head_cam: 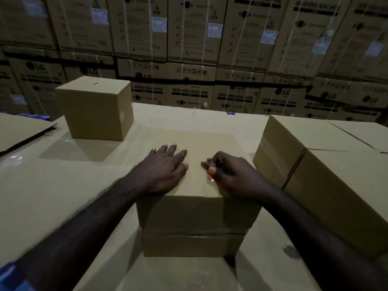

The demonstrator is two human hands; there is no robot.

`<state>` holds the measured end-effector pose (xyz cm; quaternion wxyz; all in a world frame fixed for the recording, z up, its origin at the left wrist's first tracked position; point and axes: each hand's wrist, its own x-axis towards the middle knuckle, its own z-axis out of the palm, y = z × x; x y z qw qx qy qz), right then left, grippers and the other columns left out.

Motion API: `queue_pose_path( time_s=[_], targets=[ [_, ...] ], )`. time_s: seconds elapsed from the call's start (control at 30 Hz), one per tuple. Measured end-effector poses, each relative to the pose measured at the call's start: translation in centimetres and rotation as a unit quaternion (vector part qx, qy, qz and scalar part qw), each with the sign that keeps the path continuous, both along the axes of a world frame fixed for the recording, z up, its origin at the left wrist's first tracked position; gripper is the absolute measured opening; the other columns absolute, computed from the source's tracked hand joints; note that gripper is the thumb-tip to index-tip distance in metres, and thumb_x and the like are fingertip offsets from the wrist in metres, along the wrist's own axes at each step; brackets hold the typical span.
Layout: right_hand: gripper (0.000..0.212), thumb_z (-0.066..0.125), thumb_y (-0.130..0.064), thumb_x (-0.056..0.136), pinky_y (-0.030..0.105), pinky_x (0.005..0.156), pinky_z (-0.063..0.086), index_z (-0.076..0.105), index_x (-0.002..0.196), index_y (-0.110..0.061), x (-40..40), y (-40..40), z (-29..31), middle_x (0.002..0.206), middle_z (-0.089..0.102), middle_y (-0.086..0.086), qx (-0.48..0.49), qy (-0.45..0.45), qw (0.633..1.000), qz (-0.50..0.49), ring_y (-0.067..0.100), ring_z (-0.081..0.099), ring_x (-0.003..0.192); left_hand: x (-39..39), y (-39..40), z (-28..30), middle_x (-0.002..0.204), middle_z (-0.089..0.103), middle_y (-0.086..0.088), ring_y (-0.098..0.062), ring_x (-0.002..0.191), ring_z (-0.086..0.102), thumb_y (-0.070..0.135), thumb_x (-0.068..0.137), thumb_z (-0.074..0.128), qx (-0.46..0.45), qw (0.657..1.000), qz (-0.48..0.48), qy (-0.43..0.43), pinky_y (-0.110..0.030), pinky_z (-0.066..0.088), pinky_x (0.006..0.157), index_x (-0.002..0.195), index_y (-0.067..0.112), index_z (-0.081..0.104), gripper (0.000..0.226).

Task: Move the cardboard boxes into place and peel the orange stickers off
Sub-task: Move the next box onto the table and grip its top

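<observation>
Peeling step: my left hand (168,169) is pressing flat on the centre box (195,164); my right hand (228,175) is pinching the orange sticker (210,177). Next, I judge: pulling it clear.

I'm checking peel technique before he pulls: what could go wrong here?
1. The right hand pinches the orange sticker by a small edge; it may tear.
2. The left hand only rests flat on the middle box, which may slide.
3. Dim light could hide residue.
</observation>
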<state>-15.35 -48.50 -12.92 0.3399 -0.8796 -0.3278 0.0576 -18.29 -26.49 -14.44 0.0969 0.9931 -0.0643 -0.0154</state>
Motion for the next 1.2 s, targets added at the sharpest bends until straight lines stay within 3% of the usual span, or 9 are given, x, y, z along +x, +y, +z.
queue_pose_path(
  time_s=[0.13,0.27,0.33,0.53,0.63,0.73,0.83,0.93,1.2],
  targets=[
    [0.002,0.051,-0.028,0.098,0.033,0.085,0.052,0.052,0.100,-0.028,0.3,-0.9,0.6,0.105,0.063,-0.011,-0.006,0.017,1.000,-0.003,0.010,0.059,0.100,0.1,0.1,-0.2,0.161,0.004,-0.004,-0.023,0.148,0.003,0.048,0.101,0.022,-0.003,1.000,-0.004,-0.006,-0.043,0.005,0.118,0.152,0.028,0.009,0.057],
    [0.005,0.047,-0.026,0.101,0.052,0.114,0.027,0.050,0.098,-0.027,1.8,-1.3,0.3,0.120,0.064,-0.012,-0.036,-0.027,0.997,-0.055,0.005,0.056,0.115,0.0,0.2,-0.3,0.161,0.004,-0.005,-0.023,0.148,0.003,0.048,0.101,0.022,-0.004,1.000,-0.004,-0.008,-0.042,0.004,0.118,0.152,0.028,0.010,0.057],
    [0.002,0.046,-0.028,0.102,0.050,0.118,0.019,0.048,0.102,-0.029,1.1,-0.8,0.0,0.120,0.062,-0.010,-0.068,-0.044,0.997,-0.006,0.005,0.056,0.111,-0.1,0.1,-0.2,0.161,0.004,-0.005,-0.023,0.148,0.004,0.048,0.101,0.023,-0.003,1.000,-0.004,-0.008,-0.042,0.005,0.118,0.152,0.028,0.010,0.057],
    [0.009,0.048,-0.027,0.101,0.048,0.111,0.031,0.049,0.095,-0.033,1.4,-1.0,0.5,0.103,0.059,-0.019,-0.048,-0.031,0.998,-0.014,-0.002,0.049,0.091,-0.1,-0.2,0.0,0.161,0.004,-0.005,-0.024,0.148,0.004,0.047,0.101,0.023,-0.004,1.000,-0.001,-0.008,-0.043,0.005,0.118,0.153,0.027,0.010,0.057],
    [0.009,0.047,-0.024,0.101,0.029,0.090,0.044,0.054,0.105,-0.021,2.2,-0.9,0.7,0.115,0.062,-0.009,-0.017,-0.016,0.997,-0.072,-0.003,0.052,0.097,-0.2,-0.2,0.0,0.161,0.005,-0.005,-0.024,0.148,0.004,0.047,0.101,0.023,-0.002,1.000,0.001,-0.009,-0.043,0.006,0.119,0.153,0.028,0.011,0.056],
    [0.005,0.049,-0.026,0.100,0.021,0.077,0.044,0.052,0.101,-0.029,0.5,0.3,0.6,0.102,0.059,-0.017,-0.006,0.018,1.000,0.005,-0.002,0.056,0.096,-0.2,-0.2,-0.2,0.161,0.005,-0.004,-0.023,0.148,0.004,0.048,0.100,0.023,-0.003,1.000,0.003,-0.010,-0.043,0.006,0.118,0.152,0.029,0.011,0.056],
    [0.010,0.051,-0.023,0.099,0.030,0.084,0.052,0.052,0.094,-0.032,0.1,0.0,0.7,0.112,0.063,-0.004,0.002,0.058,0.998,0.035,0.006,0.058,0.103,-0.1,-0.1,-0.2,0.161,0.004,-0.004,-0.023,0.148,0.003,0.048,0.100,0.023,-0.004,1.000,0.004,-0.007,-0.043,0.006,0.118,0.152,0.029,0.011,0.057],
    [0.006,0.053,-0.020,0.098,0.048,0.095,0.051,0.059,0.098,-0.019,2.2,-1.4,1.3,0.115,0.066,0.004,0.033,0.075,0.996,-0.048,0.015,0.061,0.111,-0.2,0.0,-0.2,0.161,0.004,-0.004,-0.023,0.148,0.003,0.048,0.100,0.022,-0.009,1.000,-0.001,-0.008,-0.043,0.007,0.119,0.152,0.029,0.011,0.056],
    [0.010,0.051,-0.026,0.099,0.037,0.090,0.051,0.052,0.093,-0.034,0.4,-0.1,0.5,0.118,0.062,0.002,-0.009,0.059,0.997,0.039,0.016,0.057,0.107,-0.1,-0.2,-0.1,0.161,0.004,-0.003,-0.023,0.148,0.004,0.049,0.100,0.023,0.001,1.000,0.007,-0.001,-0.042,0.006,0.118,0.152,0.029,0.010,0.057]
  ],
)
